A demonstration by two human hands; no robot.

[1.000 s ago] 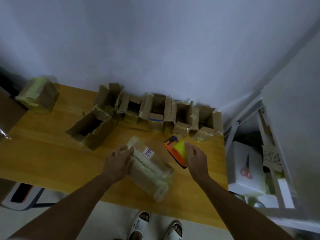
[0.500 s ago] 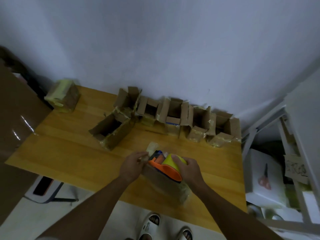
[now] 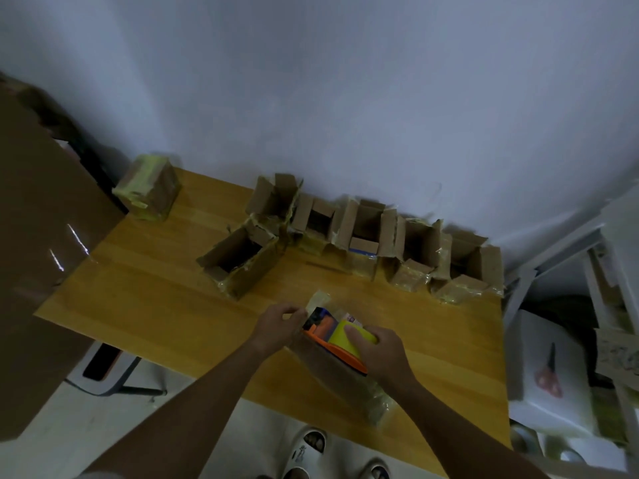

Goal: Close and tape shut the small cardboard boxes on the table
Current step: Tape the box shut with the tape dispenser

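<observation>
- Currently taping: closed box (image 3: 340, 378) lies at the worktop (image 3: 145, 299) near edge, under both hands.
- Right hand (image 3: 382, 350), grip wrapped round the orange tape dispenser (image 3: 330, 337) on the box; left hand (image 3: 280, 324) pinches the tape end (image 3: 318, 300) beside the dispenser.
- Next, likely: press tape down, draw dispenser along the seam.
- Label on box unreadable.

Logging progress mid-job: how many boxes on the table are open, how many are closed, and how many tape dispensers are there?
Open boxes: 6
Closed boxes: 2
Tape dispenser: 1, held by the right hand, its tape end pinched by the left hand
Total: 9
</observation>
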